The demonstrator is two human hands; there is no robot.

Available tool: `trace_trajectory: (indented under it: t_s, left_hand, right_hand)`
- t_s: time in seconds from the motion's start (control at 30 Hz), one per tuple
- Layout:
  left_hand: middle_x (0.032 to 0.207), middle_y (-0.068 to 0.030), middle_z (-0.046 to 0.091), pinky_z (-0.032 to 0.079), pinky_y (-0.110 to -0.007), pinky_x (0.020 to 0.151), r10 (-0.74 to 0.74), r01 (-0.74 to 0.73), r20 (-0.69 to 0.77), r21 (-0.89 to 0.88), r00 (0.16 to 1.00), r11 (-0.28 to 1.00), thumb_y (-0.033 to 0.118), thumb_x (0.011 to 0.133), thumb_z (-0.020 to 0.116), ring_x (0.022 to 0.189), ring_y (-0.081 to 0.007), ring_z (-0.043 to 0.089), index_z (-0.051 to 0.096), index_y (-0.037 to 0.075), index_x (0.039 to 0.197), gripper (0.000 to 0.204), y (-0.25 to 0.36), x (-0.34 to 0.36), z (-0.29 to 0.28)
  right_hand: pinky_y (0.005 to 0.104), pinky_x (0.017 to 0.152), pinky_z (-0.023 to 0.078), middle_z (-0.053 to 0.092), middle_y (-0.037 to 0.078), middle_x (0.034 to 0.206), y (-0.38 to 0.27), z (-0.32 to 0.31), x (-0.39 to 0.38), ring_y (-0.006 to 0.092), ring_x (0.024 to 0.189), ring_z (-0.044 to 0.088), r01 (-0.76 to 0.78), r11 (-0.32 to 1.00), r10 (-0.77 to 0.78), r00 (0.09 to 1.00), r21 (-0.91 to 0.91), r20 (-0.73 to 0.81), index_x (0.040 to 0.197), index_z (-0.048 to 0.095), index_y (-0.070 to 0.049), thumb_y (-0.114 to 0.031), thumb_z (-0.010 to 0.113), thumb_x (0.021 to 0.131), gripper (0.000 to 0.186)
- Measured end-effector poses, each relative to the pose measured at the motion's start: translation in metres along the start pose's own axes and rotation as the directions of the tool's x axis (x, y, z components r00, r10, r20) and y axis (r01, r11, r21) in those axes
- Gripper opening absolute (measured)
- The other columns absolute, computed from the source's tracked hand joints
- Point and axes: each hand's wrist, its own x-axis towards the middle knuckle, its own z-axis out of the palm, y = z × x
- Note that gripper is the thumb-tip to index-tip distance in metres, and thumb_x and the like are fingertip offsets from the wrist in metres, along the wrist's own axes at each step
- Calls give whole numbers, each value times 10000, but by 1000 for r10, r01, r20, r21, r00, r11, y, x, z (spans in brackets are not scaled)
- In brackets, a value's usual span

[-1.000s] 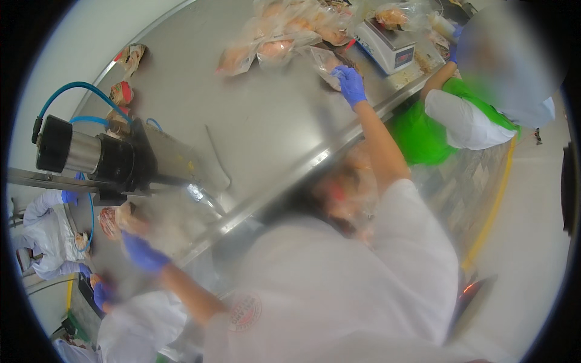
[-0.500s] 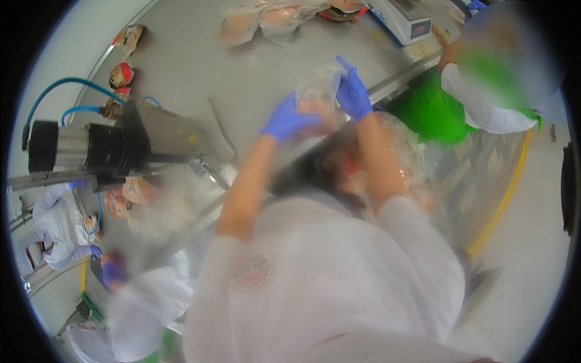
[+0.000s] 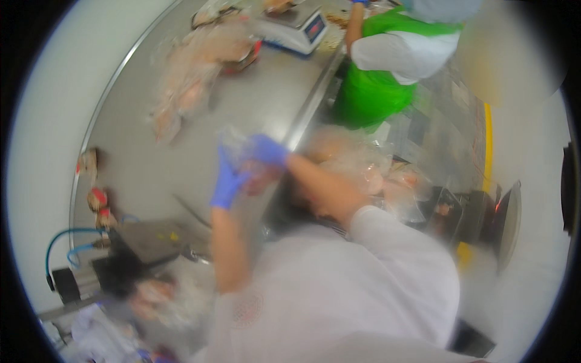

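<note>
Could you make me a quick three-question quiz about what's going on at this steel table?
1. True or false: both of the person's hands wear blue gloves.
2. What do the left hand and right hand hold between them? A) a knife B) a clear plastic bag with pinkish meat C) a hose
3. What device stands at the far end of the steel table, near the co-worker in the green apron?

Key
1. True.
2. B; blur hides exactly how the fingers grip it.
3. A weighing scale.
</note>
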Motion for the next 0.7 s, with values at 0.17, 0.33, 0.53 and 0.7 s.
trace_trajectory:
  t_s: [0.17, 0.33, 0.53, 0.7]
  left_hand:
    - [1191, -134, 507, 426, -365, 919, -106, 155, -144, 386, 984, 909, 128, 718, 721, 1068, -231, 500, 429, -20, 1220, 599, -84, -7, -35]
    - [1029, -113, 573, 475, -334, 816, -242, 211, -233, -151, 942, 966, 109, 844, 570, 940, -193, 550, 526, 9, 1095, 274, -101, 23, -35]
    - [1086, -118, 544, 453, -330, 852, 320, -155, -77, 753, 944, 640, 205, 891, 506, 1003, -181, 529, 524, 1, 1101, 294, -102, 11, -44]
    - [1262, -131, 446, 366, -360, 974, 105, -78, -14, 573, 994, 816, 232, 808, 621, 1120, -222, 465, 441, 0, 1230, 514, -15, -22, -6]
  right_hand:
    - [366, 880, 408, 569, 139, 1047, -72, 34, 2, 304, 1034, 504, 17, 912, -36, 999, -411, -40, 973, 626, -61, -168, 646, 702, 292]
    - [397, 923, 360, 501, 115, 1191, -48, 34, -8, 298, 1139, 433, -50, 936, -70, 944, -348, -322, 1068, 591, -78, -303, 721, 598, 537]
    - [424, 916, 361, 545, 119, 1130, -73, 23, -32, 301, 1064, 484, 59, 857, -134, 985, -512, -111, 1072, 579, -67, -466, 738, 526, 695]
    - [394, 754, 453, 600, 152, 881, -59, 18, -26, 318, 888, 554, 59, 811, -154, 981, -583, -116, 854, 613, -55, -283, 616, 702, 274]
